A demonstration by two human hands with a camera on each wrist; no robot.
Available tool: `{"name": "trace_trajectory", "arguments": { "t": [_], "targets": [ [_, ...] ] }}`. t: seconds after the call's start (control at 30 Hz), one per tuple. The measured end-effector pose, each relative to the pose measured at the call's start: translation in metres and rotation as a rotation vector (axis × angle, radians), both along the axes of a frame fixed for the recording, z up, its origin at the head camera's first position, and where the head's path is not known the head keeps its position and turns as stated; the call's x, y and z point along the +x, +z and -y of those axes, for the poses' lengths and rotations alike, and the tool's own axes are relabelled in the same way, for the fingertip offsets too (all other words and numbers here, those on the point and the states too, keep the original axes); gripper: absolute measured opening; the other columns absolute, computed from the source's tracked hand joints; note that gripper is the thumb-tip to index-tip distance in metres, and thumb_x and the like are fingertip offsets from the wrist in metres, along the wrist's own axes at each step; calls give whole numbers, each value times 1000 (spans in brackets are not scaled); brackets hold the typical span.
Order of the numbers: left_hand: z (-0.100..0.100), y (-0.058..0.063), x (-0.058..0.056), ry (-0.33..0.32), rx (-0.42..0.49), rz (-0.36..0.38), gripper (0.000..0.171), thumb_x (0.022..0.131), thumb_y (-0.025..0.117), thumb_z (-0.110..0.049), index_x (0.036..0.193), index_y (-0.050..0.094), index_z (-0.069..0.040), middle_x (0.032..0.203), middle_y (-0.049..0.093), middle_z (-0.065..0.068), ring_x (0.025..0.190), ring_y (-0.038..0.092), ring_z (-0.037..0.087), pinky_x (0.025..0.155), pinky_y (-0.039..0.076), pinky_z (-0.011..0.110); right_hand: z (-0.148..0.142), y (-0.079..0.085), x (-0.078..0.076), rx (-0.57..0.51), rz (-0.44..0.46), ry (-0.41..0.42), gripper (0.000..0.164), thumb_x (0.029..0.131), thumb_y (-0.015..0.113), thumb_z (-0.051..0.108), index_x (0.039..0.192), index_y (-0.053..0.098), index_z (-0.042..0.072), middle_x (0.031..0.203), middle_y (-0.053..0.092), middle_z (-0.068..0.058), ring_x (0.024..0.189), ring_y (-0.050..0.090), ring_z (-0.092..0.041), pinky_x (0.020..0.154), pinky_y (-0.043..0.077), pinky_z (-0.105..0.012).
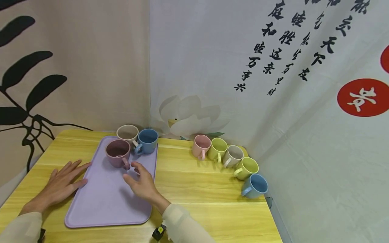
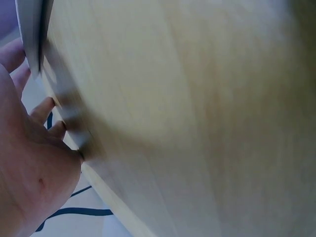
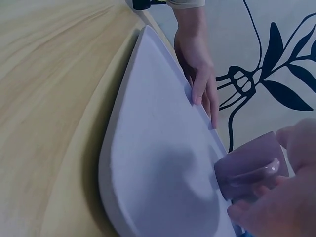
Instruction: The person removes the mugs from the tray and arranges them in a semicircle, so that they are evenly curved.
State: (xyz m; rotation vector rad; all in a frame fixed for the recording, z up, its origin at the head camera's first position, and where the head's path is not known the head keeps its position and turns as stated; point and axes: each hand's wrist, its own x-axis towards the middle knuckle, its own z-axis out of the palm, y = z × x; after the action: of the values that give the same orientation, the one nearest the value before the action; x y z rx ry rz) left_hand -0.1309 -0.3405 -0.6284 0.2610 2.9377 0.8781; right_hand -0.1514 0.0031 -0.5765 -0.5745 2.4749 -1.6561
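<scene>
A lavender tray (image 1: pixel 103 199) lies on the yellow wooden table (image 1: pixel 197 189). At its far end stand a mauve mug (image 1: pixel 118 152), a beige mug (image 1: pixel 127 132) and a blue mug (image 1: pixel 148 140). My right hand (image 1: pixel 138 177) hovers over the tray just in front of the mauve mug's handle, with its fingers spread and holding nothing. My left hand (image 1: pixel 65 180) lies flat on the table, fingertips against the tray's left edge. The right wrist view shows the mauve mug (image 3: pixel 249 165) beside my right hand's fingers (image 3: pixel 281 207), the tray (image 3: pixel 158 163) and the left hand (image 3: pixel 200 74). In the blurred left wrist view, my left hand (image 2: pixel 29 163) rests on the table (image 2: pixel 197 123).
Several mugs curve along the table's far right: pink (image 1: pixel 201 145), yellow-green (image 1: pixel 218 149), grey-beige (image 1: pixel 232 156), yellow-green (image 1: pixel 247 167) and blue (image 1: pixel 255 185). Printed cloth walls stand close behind and to the right of the table.
</scene>
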Motion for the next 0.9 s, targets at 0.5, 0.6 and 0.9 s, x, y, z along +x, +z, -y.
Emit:
{"name": "trace_trajectory", "arguments": {
  "t": [0.5,0.6,0.9],
  "targets": [
    [-1,3,0,2,0,3,70,118,54,-43,176,35,-10,179,18,45,166,1,74,125,-16,92,18,-5,-13,-152,151,21,42,109,74,12,148,65,-2,143,73,-25,131,78,-35,101,62,-17],
    [-1,3,0,1,-2,5,70,118,54,-44,176,35,-10,179,18,45,166,1,74,125,-16,92,22,-3,-14,-138,167,-4,38,109,74,13,143,67,-3,137,74,-21,123,80,-25,94,59,-12],
    [0,1,0,-3,-5,9,70,118,54,-45,176,35,-10,178,19,46,166,2,74,124,-13,94,28,2,-11,-102,145,-156,19,107,77,14,122,77,3,117,83,-8,104,81,-5,84,61,-11]
  ]
}}
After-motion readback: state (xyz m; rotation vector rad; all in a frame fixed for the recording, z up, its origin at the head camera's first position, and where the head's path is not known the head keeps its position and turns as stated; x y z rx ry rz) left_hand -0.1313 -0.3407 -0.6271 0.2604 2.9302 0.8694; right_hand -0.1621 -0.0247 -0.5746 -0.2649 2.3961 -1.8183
